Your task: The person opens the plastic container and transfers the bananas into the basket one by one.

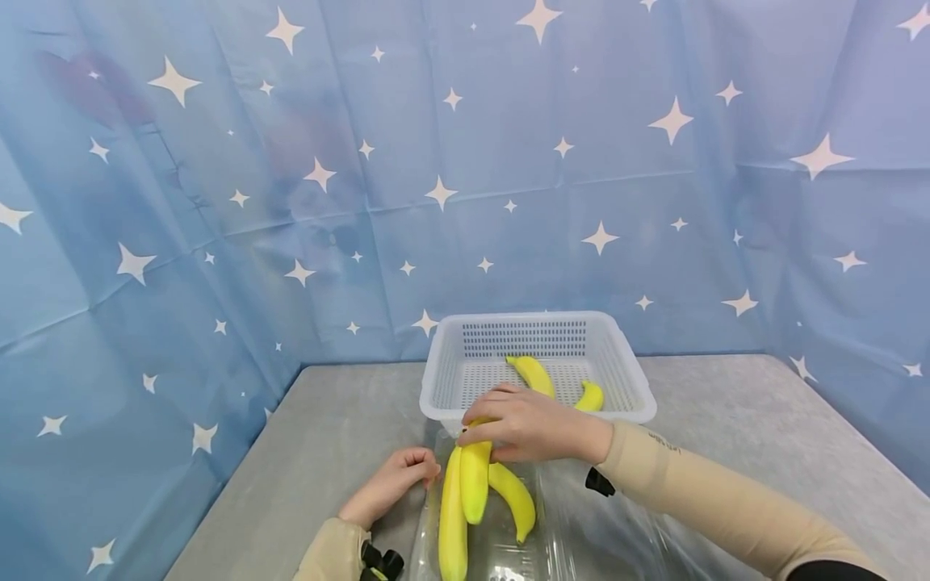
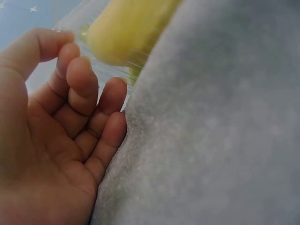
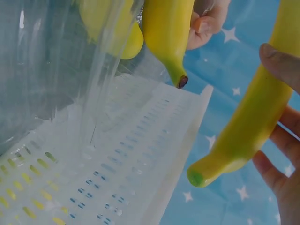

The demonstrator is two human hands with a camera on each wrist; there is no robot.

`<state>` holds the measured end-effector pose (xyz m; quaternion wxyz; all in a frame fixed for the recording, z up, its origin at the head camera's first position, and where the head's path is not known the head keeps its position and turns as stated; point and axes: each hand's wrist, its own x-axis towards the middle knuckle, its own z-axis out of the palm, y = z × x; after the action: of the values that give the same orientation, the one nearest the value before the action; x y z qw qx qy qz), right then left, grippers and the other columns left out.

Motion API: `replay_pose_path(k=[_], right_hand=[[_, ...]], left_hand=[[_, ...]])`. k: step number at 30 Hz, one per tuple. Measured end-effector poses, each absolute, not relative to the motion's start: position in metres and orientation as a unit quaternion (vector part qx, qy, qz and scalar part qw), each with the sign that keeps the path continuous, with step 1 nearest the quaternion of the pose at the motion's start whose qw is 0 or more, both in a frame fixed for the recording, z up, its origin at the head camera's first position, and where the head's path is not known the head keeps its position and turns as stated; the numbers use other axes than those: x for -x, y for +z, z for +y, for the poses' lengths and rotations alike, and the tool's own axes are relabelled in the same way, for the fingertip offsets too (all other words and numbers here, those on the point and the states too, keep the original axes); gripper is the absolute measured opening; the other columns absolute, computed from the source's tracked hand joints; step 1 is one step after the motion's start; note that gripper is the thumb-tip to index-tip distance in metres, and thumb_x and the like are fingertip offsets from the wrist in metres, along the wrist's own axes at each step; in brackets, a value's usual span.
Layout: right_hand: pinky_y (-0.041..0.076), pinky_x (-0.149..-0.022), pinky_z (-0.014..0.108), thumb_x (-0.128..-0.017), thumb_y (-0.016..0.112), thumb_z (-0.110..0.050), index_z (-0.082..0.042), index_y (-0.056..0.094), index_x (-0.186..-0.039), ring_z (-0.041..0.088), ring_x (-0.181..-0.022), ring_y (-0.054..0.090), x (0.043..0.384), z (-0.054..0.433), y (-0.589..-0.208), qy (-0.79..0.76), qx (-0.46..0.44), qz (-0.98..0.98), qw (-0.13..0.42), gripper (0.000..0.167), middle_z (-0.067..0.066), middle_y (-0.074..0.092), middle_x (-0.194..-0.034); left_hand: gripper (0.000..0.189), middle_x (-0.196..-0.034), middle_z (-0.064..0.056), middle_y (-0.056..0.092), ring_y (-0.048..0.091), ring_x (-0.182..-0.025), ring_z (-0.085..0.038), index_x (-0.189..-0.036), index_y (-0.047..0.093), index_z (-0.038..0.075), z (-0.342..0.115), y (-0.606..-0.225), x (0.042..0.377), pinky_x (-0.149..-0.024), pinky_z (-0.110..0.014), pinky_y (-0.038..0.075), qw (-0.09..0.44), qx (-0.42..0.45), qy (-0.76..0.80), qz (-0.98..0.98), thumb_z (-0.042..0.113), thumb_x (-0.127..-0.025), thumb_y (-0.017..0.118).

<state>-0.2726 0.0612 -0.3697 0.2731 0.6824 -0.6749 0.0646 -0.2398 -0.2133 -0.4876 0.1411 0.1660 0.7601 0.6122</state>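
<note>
My right hand (image 1: 536,423) grips a yellow banana (image 1: 475,480) from above, just in front of the basket. In the right wrist view, this banana (image 3: 248,122) lies between thumb and fingers, its greenish end sticking out. Below it, a long banana (image 1: 452,524) and a smaller curved banana (image 1: 514,494) lie on clear plastic film (image 1: 508,557) on the table. At the film's left edge, my left hand (image 1: 398,482) has thumb and forefinger pinched together on the plastic. Up close in the left wrist view, the other fingers of that hand (image 2: 70,112) are loosely curled.
A white perforated plastic basket (image 1: 436,387) stands behind the film, with one banana (image 1: 534,374) and another banana (image 1: 591,396) inside. The grey table (image 1: 349,411) ends at a blue curtain (image 1: 378,242) with white stars. Wrinkled clear plastic continues right of the bananas.
</note>
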Motion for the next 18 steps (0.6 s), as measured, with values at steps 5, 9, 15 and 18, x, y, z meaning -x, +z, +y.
replay_pose_path(k=[5, 9, 15, 18], right_hand=[[0.043, -0.092, 0.034, -0.079, 0.08, -0.019, -0.023, 0.066, -0.118, 0.015, -0.11, 0.058, 0.275, 0.06, -0.368, 0.073, -0.679, -0.681, 0.262, 0.042, -0.002, 0.063, -0.116], [0.043, -0.093, 0.035, -0.078, 0.08, -0.019, -0.023, 0.066, -0.119, 0.016, -0.11, 0.058, 0.277, 0.059, -0.365, 0.07, -0.676, -0.685, 0.261, 0.043, 0.0, 0.064, -0.115], [0.043, -0.092, 0.036, -0.076, 0.083, -0.023, -0.023, 0.066, -0.119, 0.017, -0.11, 0.058, 0.282, 0.06, -0.365, 0.059, -0.67, -0.692, 0.262, 0.045, 0.0, 0.064, -0.114], [0.043, -0.09, 0.035, -0.077, 0.082, -0.023, -0.023, 0.066, -0.118, 0.016, -0.108, 0.058, 0.284, 0.061, -0.364, 0.055, -0.669, -0.693, 0.263, 0.044, 0.0, 0.064, -0.114]], left_hand=[[0.031, -0.069, 0.0, 0.052, 0.056, -0.08, -0.022, -0.073, 0.047, -0.004, -0.214, -0.488, 0.24, -0.081, -0.038, 0.044, 0.139, -0.17, 0.609, 0.762, 0.016, -0.095, 0.057], [0.031, -0.07, 0.0, 0.052, 0.056, -0.08, -0.021, -0.074, 0.046, -0.005, -0.213, -0.488, 0.24, -0.08, -0.037, 0.044, 0.137, -0.173, 0.607, 0.763, 0.015, -0.095, 0.056], [0.029, -0.07, 0.0, 0.052, 0.056, -0.082, -0.021, -0.074, 0.046, -0.006, -0.213, -0.489, 0.24, -0.081, -0.037, 0.044, 0.135, -0.178, 0.608, 0.762, 0.012, -0.095, 0.055], [0.029, -0.07, 0.0, 0.052, 0.055, -0.08, -0.021, -0.075, 0.046, -0.007, -0.212, -0.487, 0.239, -0.08, -0.036, 0.044, 0.134, -0.174, 0.61, 0.761, 0.012, -0.095, 0.055]])
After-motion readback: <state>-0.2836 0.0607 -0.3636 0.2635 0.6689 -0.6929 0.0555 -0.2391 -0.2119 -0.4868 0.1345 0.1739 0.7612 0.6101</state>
